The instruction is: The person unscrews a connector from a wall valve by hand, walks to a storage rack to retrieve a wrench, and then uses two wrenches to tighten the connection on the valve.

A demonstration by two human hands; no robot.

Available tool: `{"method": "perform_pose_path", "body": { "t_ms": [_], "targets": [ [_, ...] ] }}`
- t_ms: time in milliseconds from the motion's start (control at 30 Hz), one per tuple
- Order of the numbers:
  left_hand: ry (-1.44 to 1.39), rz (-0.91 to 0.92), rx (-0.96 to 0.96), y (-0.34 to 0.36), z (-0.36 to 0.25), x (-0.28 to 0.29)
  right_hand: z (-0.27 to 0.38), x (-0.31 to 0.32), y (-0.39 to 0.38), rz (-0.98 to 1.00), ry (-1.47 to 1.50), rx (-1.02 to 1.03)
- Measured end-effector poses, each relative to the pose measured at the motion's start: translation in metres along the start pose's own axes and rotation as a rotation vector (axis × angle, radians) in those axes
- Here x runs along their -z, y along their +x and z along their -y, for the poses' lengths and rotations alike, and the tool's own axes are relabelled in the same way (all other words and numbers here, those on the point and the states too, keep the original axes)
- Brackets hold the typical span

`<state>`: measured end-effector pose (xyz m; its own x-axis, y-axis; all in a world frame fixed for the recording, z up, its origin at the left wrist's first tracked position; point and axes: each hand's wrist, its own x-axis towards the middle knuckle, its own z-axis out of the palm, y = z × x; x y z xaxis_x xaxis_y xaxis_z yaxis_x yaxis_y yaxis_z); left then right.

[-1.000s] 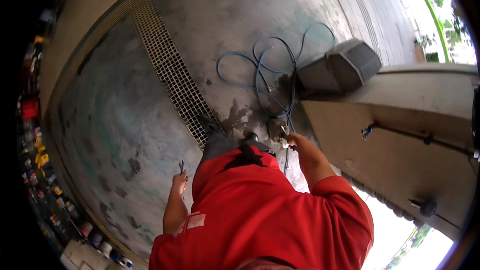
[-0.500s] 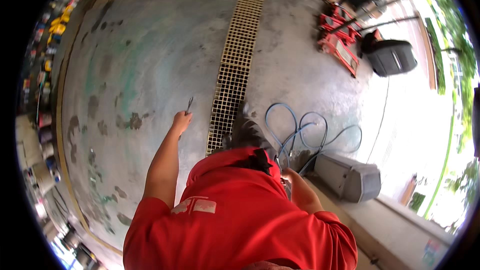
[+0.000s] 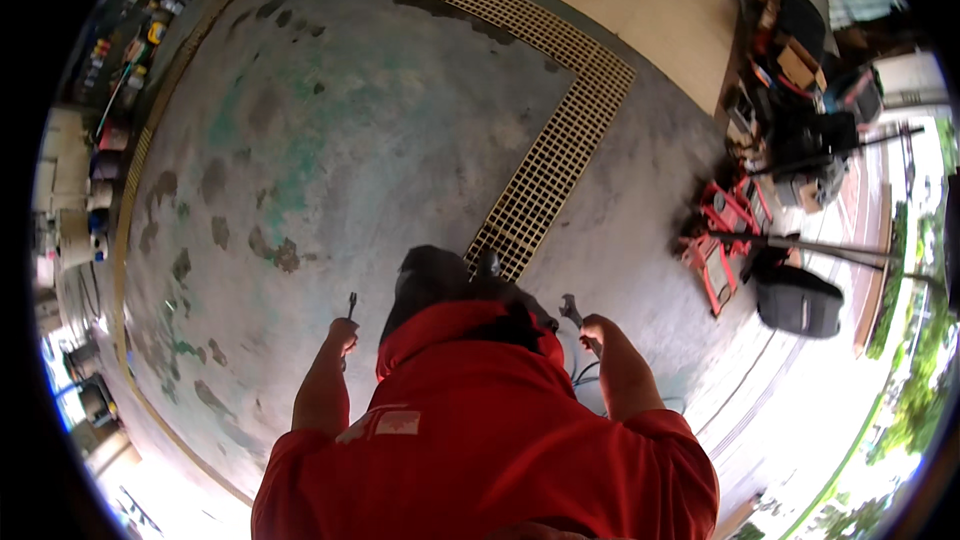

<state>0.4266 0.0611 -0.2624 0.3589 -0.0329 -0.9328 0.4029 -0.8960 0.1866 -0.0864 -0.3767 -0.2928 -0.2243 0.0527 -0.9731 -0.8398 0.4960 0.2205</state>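
My left hand (image 3: 343, 332) is closed around a slim dark wrench (image 3: 352, 305) with what looks like a forked tip, held at my left side above the floor. The lower end of its handle shows below the fist. To the right of my body, my right hand (image 3: 592, 328) grips a thicker grey wrench (image 3: 570, 309), its open jaw pointing forward; it looks like an adjustable wrench. Both tools are apart from each other and from the floor. Between the hands are my red shirt (image 3: 470, 420), dark trousers and a dark shoe (image 3: 489, 262).
A yellowish drain grating (image 3: 550, 170) crosses the stained grey floor (image 3: 370, 140). Red floor jacks (image 3: 715, 260) with long handles stand at the right beside a black rounded case (image 3: 800, 300). Clutter, including a cardboard box (image 3: 798, 62), lines the far right. A blue hose (image 3: 587, 372) lies partly hidden by my right arm.
My view has swung toward the left as I moved over the floor. My right hand has come out from beside my waist, showing its wrench. My left hand sits lower, still holding its wrench.
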Motion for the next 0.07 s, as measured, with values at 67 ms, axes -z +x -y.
{"method": "perform_pose_path", "body": {
  "t_ms": [67],
  "targets": [
    [-0.053, -0.058, 0.019, -0.005, 0.001, 0.002, 0.048, 0.025, -0.017, -0.066, -0.045, 0.102]
  ]
}}
